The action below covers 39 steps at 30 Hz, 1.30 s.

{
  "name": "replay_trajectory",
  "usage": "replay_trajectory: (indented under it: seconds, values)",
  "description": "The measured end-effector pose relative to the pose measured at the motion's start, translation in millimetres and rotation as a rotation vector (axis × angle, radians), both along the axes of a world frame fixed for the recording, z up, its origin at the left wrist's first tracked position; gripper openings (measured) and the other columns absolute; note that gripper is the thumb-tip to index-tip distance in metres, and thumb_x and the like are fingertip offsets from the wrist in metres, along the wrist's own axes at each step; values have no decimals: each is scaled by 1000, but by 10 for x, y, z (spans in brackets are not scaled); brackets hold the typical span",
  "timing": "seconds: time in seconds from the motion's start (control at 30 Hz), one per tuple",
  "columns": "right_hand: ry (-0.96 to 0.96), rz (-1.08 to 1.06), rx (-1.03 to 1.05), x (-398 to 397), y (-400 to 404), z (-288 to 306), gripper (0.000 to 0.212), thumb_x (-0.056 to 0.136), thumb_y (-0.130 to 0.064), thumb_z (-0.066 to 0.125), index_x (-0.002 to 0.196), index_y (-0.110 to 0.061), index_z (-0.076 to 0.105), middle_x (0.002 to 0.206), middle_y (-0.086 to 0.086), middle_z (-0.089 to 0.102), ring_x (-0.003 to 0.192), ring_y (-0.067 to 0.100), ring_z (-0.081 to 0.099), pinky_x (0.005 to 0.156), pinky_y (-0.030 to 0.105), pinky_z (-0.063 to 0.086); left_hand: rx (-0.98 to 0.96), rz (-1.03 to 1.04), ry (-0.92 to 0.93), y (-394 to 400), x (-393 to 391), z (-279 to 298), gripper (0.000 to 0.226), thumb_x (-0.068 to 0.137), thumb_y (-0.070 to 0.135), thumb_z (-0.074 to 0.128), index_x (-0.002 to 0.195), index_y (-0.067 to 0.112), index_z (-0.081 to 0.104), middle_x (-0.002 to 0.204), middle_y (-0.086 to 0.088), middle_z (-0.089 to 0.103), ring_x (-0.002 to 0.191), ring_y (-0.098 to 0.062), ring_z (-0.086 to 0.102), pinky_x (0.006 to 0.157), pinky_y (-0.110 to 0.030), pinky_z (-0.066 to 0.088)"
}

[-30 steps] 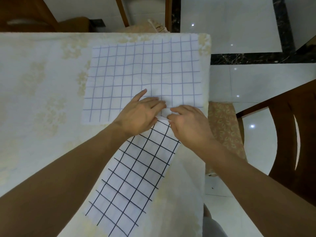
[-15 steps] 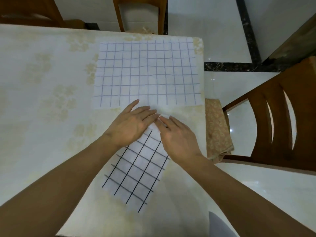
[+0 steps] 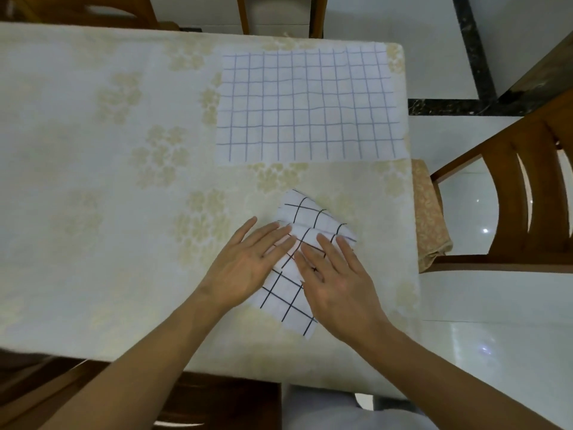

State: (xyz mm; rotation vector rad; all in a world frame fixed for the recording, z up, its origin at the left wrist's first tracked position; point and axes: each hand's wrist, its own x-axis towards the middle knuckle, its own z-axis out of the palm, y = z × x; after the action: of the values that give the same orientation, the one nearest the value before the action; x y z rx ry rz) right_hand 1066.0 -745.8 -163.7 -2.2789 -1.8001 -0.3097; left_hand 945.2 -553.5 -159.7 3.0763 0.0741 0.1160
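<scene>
Folded cloth (image 3: 313,225) lies under my left hand (image 3: 248,268) and right hand (image 3: 338,280), both flat, fingers straight, pressing down.

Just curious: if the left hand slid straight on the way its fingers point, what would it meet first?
The left hand lies on the black-checked cloth; it would probably ride over that cloth's folded upper layer first.

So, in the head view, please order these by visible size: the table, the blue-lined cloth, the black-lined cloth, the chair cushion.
1. table
2. blue-lined cloth
3. black-lined cloth, partly covered by the left hand and right hand
4. chair cushion; only a strip shows, so its true size is unsure
</scene>
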Motion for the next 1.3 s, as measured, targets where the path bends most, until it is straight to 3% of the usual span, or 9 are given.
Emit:
replay_trajectory:
  seconds: [0.2,0.4,0.53,0.67,0.8,0.93,1.0,1.13,1.3]
  values:
    - [93,64,-157,-289,-177,-183,42,97,-24,51,135,-9,59,138,13,60,133,36,51,104,52,46,-26,-4,59,-136,-375,-154,51,94,10,34,141,15,54,147,-9,52,137,-27,48,118,-46,25]
    - [185,140,-222,-439,-279,-328,39,98,-29,50,130,-11,62,134,11,63,128,32,57,96,41,55,-98,58,168,-226,-559,-274,58,81,18,66,138,14,55,147,-10,51,139,-26,45,119,-46,27]
    - [233,193,-219,-435,-281,-333,37,98,-34,49,125,-15,64,129,6,66,122,26,60,96,37,54,-154,105,151,-281,-599,-215,51,79,24,58,129,14,61,138,-6,57,133,-24,48,120,-47,26]
    - [290,145,-148,-266,-193,-340,27,94,-25,54,114,-14,68,119,6,68,117,26,61,97,39,52,-149,149,93,-297,-423,-194,40,82,22,54,120,14,63,128,-3,61,120,-22,57,117,-45,30]
    - [270,-3,-94,52,-51,-391,27,92,-17,55,115,-9,66,128,11,63,128,33,53,108,42,43,-123,171,49,-244,1,-188,35,88,21,51,121,13,60,130,-7,59,119,-25,56,113,-44,34]
    - [266,-156,-183,300,107,-436,52,96,-26,50,142,-2,48,150,20,45,143,35,37,117,48,34,-124,132,92,-146,507,-269,46,91,22,49,135,11,55,147,-13,48,135,-29,47,114,-47,33]
    - [273,-183,-260,395,191,-474,61,100,-34,41,150,0,35,157,21,34,148,34,28,120,49,29,-105,128,132,-107,704,-327,54,94,25,44,146,12,44,158,-13,35,146,-28,33,118,-47,28]
    - [308,-202,-327,546,258,-605,68,105,-50,22,154,-2,26,163,16,23,152,29,17,123,46,21,-51,113,219,-49,868,-509,61,103,38,31,158,18,16,167,-6,8,154,-22,4,122,-48,16]
    - [299,-173,-357,610,198,-737,82,102,-63,22,157,-3,12,166,14,6,154,26,1,125,43,11,-51,129,261,60,834,-676,64,104,50,27,159,23,9,167,-5,2,154,-22,-1,122,-50,16]
